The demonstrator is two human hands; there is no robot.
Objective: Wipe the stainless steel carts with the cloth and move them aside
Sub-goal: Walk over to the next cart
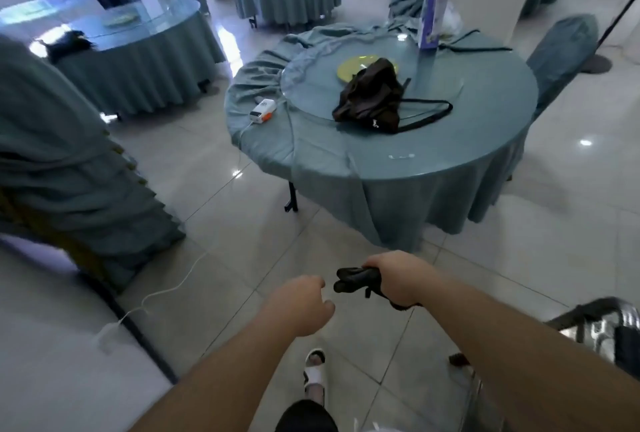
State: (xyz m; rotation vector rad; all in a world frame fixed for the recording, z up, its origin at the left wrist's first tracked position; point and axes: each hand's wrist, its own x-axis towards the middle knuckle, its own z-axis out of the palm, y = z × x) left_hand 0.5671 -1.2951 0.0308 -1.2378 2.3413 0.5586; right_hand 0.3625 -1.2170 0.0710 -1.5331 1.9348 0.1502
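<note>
My right hand grips a dark crumpled cloth in front of me, above the tiled floor. My left hand hovers just left of the cloth with its fingers curled, holding nothing. A shiny stainless steel cart shows only partly at the lower right edge, beside my right forearm; most of it is out of frame.
A round table with a teal cloth stands ahead, bearing a dark bag, a yellow plate, a white and orange device and a carton. Covered chairs stand at left. A white cable trails across the floor.
</note>
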